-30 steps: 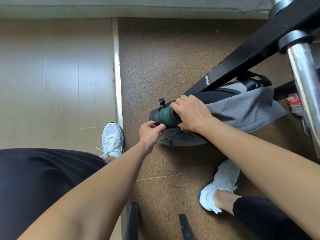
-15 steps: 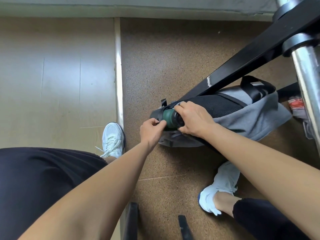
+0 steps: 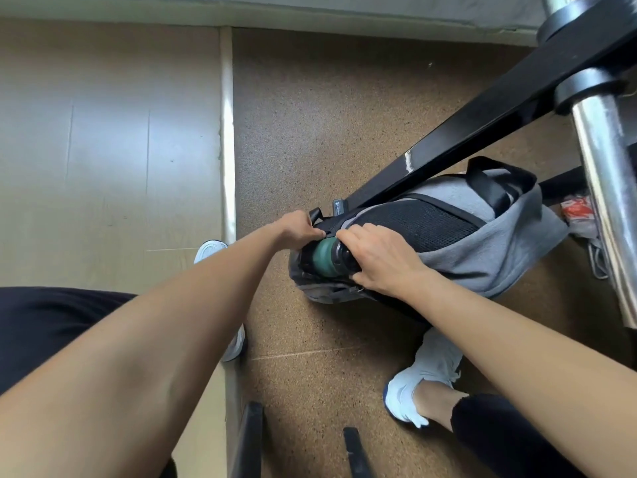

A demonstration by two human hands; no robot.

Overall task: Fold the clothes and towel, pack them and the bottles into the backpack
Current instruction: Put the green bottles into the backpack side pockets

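Backpack (image 3: pixel 482 263) with green bottle (image 3: pixel 324 253) on speckled brown floor (image 3: pixel 344 115)

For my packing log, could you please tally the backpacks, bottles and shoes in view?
grey backpack: 1
green bottle: 1
white shoes: 2
Total: 4
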